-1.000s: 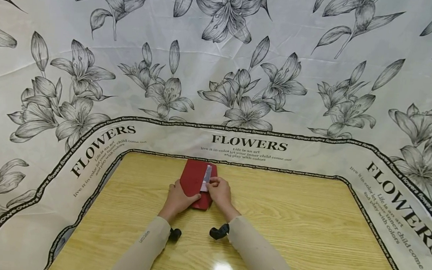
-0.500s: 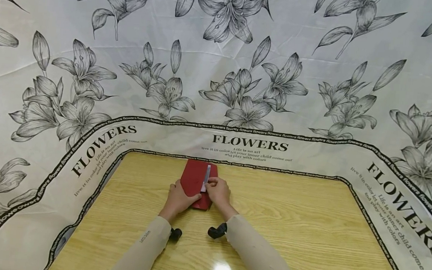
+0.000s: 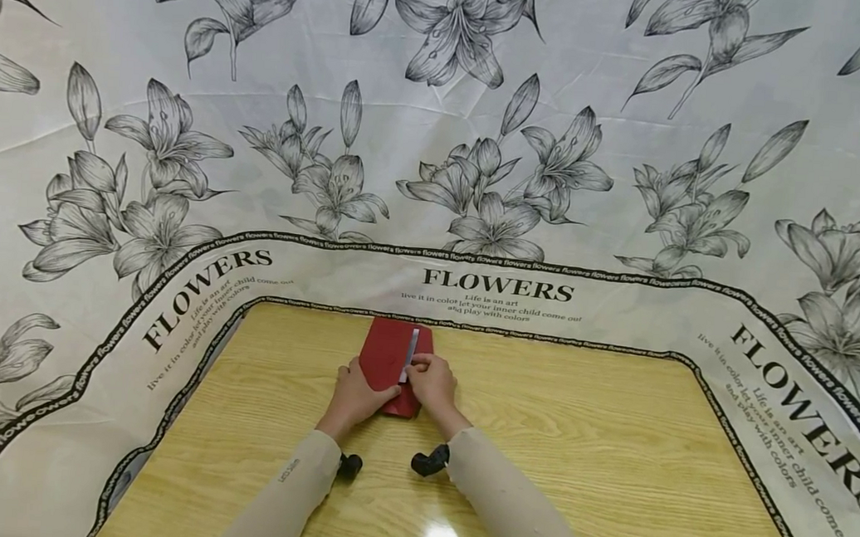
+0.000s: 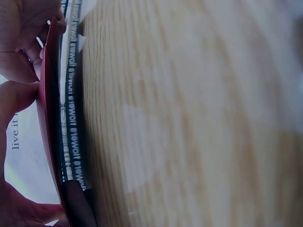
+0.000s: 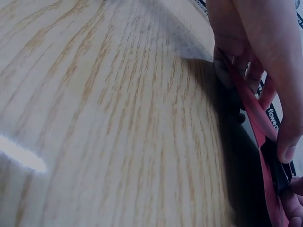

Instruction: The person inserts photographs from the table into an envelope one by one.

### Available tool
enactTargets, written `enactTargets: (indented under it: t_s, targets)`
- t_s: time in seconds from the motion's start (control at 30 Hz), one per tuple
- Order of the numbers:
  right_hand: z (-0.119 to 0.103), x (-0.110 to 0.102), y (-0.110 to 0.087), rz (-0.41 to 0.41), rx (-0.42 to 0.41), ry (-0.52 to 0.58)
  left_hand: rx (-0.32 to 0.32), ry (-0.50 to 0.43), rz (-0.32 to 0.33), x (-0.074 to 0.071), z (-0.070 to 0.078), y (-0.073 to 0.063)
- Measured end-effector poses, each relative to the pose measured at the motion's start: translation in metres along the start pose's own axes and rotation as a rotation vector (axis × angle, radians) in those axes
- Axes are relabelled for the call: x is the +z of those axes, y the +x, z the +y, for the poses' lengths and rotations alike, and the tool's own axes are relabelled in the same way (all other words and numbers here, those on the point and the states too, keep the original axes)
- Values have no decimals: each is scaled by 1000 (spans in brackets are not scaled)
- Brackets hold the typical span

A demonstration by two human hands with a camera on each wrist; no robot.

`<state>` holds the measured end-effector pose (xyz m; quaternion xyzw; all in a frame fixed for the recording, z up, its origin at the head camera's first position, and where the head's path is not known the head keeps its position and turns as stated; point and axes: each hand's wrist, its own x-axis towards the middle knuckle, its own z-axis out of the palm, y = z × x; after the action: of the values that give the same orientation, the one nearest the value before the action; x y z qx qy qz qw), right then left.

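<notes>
A red paper envelope (image 3: 387, 353) is held just above the far part of the table. My left hand (image 3: 354, 392) grips its left and near side, thumb across the front and fingers behind. Out of its open right side shows a narrow pale strip of paper (image 3: 409, 358), partly grey-blue. My right hand (image 3: 433, 385) pinches this strip by its lower right part, right at the envelope's mouth. Most of the paper is hidden inside. In the left wrist view the envelope (image 4: 47, 109) appears edge-on; the right wrist view shows its opening (image 5: 270, 146) spread a little.
The wood-grain table (image 3: 575, 445) spreads around both hands. A white cloth (image 3: 488, 297) with printed flowers and lettering rises behind its far edge and runs along the sides. A dark wrist camera (image 3: 429, 460) sits by the right cuff.
The visible strip of paper has become narrower as it slid left into the envelope. My right hand shifted slightly left with it; the left hand and envelope stayed in place.
</notes>
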<state>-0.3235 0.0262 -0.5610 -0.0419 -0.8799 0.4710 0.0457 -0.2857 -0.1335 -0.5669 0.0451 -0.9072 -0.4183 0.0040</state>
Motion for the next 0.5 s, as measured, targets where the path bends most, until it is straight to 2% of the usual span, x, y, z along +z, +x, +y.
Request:
enactTargets:
  t_s: [0.5]
  targets:
    - [5,-2,-5,-4,-5,-14,-17,23,13,3,0,2]
